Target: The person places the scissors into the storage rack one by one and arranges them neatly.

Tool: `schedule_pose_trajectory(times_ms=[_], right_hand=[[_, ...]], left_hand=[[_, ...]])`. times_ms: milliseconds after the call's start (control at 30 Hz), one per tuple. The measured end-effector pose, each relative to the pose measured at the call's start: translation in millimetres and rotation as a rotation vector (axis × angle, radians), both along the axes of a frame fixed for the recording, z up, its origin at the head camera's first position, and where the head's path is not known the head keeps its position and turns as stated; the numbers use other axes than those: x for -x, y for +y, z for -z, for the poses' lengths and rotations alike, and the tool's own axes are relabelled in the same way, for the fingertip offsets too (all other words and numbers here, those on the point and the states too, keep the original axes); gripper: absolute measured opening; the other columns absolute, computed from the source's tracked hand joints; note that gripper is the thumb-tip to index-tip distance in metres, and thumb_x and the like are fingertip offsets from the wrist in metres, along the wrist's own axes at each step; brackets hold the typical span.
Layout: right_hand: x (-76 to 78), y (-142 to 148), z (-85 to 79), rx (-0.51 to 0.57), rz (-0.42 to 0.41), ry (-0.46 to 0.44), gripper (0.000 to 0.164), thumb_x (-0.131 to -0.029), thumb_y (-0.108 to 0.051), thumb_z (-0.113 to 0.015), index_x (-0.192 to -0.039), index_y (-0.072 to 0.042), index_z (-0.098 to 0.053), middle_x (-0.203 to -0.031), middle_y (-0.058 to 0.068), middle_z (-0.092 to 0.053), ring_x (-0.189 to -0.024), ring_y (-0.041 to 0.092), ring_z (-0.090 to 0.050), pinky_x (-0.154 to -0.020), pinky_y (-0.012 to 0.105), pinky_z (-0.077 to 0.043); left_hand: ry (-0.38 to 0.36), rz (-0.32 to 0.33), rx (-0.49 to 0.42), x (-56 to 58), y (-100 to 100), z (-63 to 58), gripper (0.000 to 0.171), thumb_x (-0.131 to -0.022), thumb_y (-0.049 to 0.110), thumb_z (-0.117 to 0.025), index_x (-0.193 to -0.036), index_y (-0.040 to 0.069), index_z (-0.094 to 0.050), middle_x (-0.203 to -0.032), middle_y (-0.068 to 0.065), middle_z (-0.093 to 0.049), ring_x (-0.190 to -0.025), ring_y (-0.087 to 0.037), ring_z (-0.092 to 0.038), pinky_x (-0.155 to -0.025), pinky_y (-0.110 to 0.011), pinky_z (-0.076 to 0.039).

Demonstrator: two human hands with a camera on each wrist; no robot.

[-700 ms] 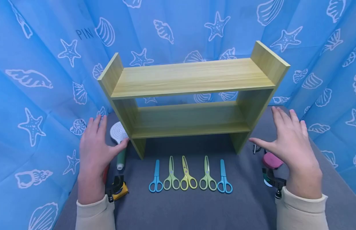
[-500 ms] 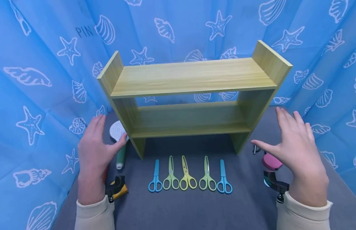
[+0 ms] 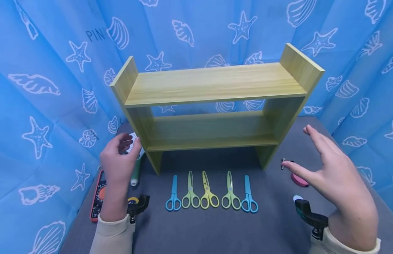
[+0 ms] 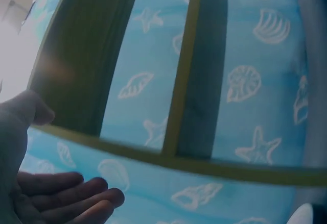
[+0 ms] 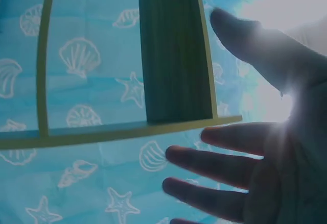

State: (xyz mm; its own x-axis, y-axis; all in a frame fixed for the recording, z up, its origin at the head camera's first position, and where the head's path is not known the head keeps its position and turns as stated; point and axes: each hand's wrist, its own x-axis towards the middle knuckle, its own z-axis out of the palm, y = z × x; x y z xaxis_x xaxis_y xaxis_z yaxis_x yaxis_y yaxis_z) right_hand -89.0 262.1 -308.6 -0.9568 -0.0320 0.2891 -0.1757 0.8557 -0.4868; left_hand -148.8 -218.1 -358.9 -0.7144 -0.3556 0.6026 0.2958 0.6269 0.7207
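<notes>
A light wooden two-tier shelf stands upright at the middle back. My left hand hovers beside its left side, fingers loosely bent and holding nothing. Behind that hand is a shower head with a green handle, its white face partly hidden. On the right, apart from the shelf, my right hand hangs with fingers spread and thumb out. In front of the shelf lies a row of scissors: blue pairs at both ends, green pairs inside them, and a yellow pair among them.
A red-edged multimeter and a yellow object lie at the left, partly behind my forearm. Near my right hand are a pink round object, a small metal piece and a white disc. A blue seashell curtain encloses the grey table.
My left hand has turned and shifted right, its fingers bending, which uncovers the multimeter. My right hand has drawn away to the right and down. Shelf and scissors stay put.
</notes>
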Motion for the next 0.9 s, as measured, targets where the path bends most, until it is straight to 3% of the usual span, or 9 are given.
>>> schedule_pose_trajectory(times_ms=[133, 200, 333, 367, 433, 633, 667, 733, 900], right_hand=[[-8.3, -5, 0.8, 0.067, -0.012, 0.074, 0.106, -0.079, -0.034, -0.090, -0.162, -0.011, -0.029, -0.154, 0.025, -0.043, -0.140, 0.048, -0.037, -0.104, 0.077, -0.029], [-11.2, -10, 3.3, 0.093, -0.028, 0.112, 0.102, -0.078, -0.028, -0.092, -0.161, -0.013, -0.034, -0.151, 0.022, -0.048, -0.136, 0.046, -0.043, -0.110, 0.055, -0.041], [-16.7, -20, 9.8, 0.127, -0.070, 0.139, 0.097, -0.076, -0.023, -0.093, -0.158, -0.015, -0.042, -0.146, 0.017, -0.054, -0.131, 0.041, -0.049, -0.106, 0.048, -0.047], [-17.9, -22, 11.7, 0.128, -0.078, 0.137, 0.095, -0.076, -0.023, -0.093, -0.157, -0.015, -0.043, -0.145, 0.017, -0.054, -0.132, 0.040, -0.049, -0.106, 0.048, -0.047], [-20.1, -26, 15.5, 0.131, -0.092, 0.134, 0.092, -0.078, -0.023, -0.092, -0.156, -0.014, -0.044, -0.144, 0.016, -0.056, -0.132, 0.040, -0.049, -0.105, 0.062, -0.041], [-23.5, -38, 31.8, 0.146, -0.072, 0.097, 0.081, -0.081, -0.026, -0.089, -0.151, -0.009, -0.051, -0.137, 0.016, -0.061, -0.126, 0.038, -0.055, -0.102, 0.053, -0.050], [-23.9, -40, 35.3, 0.157, -0.068, 0.080, 0.080, -0.082, -0.027, -0.089, -0.150, -0.008, -0.051, -0.137, 0.017, -0.061, -0.125, 0.039, -0.055, -0.096, 0.063, -0.050], [-24.6, -43, 42.9, 0.170, -0.066, 0.061, 0.078, -0.082, -0.026, -0.088, -0.149, -0.006, -0.052, -0.136, 0.017, -0.061, -0.124, 0.038, -0.056, -0.092, 0.069, -0.049], [-25.3, -50, 65.0, 0.189, -0.082, 0.026, 0.075, -0.082, -0.025, -0.089, -0.145, -0.004, -0.055, -0.132, 0.017, -0.064, -0.121, 0.035, -0.059, -0.095, 0.064, -0.049]], left_hand=[[-0.025, 0.038, -0.106, 4.0, 11, 5.4, 0.039, -0.094, 0.035, -0.074, -0.114, 0.002, -0.074, -0.107, -0.007, -0.074, -0.091, -0.018, -0.073, -0.080, -0.018, -0.057], [-0.017, 0.065, -0.146, 5.5, 15, 7.0, 0.036, -0.095, 0.030, -0.073, -0.113, -0.001, -0.073, -0.106, -0.009, -0.073, -0.090, -0.017, -0.072, -0.078, -0.019, -0.058], [-0.010, 0.088, -0.201, 7.2, 21, 8.6, 0.027, -0.097, 0.018, -0.070, -0.111, -0.005, -0.072, -0.106, -0.014, -0.070, -0.089, -0.013, -0.067, -0.076, -0.016, -0.056], [-0.004, 0.093, -0.211, 7.5, 22, 10.1, 0.025, -0.097, 0.016, -0.070, -0.110, -0.005, -0.072, -0.106, -0.014, -0.069, -0.089, -0.012, -0.066, -0.075, -0.016, -0.056], [0.003, 0.101, -0.230, 8.3, 22, 12.5, 0.024, -0.098, 0.015, -0.069, -0.110, -0.006, -0.071, -0.105, -0.013, -0.068, -0.090, -0.012, -0.065, -0.075, -0.016, -0.055], [0.002, 0.106, -0.284, 10.5, 21, 16.3, 0.023, -0.099, 0.015, -0.069, -0.111, -0.004, -0.072, -0.104, -0.010, -0.069, -0.090, -0.011, -0.065, -0.078, -0.016, -0.055], [0.000, 0.100, -0.286, 10.1, 22, 15.0, 0.023, -0.099, 0.014, -0.068, -0.111, -0.005, -0.072, -0.104, -0.011, -0.069, -0.090, -0.010, -0.065, -0.078, -0.016, -0.054], [-0.002, 0.095, -0.286, 7.7, 26, 10.1, 0.022, -0.099, 0.010, -0.067, -0.112, -0.007, -0.071, -0.105, -0.016, -0.068, -0.089, -0.009, -0.065, -0.078, -0.015, -0.054], [0.013, 0.104, -0.284, -2.5, 37, -5.3, 0.022, -0.099, 0.005, -0.064, -0.110, -0.013, -0.068, -0.104, -0.022, -0.066, -0.087, -0.008, -0.063, -0.077, -0.013, -0.053]])
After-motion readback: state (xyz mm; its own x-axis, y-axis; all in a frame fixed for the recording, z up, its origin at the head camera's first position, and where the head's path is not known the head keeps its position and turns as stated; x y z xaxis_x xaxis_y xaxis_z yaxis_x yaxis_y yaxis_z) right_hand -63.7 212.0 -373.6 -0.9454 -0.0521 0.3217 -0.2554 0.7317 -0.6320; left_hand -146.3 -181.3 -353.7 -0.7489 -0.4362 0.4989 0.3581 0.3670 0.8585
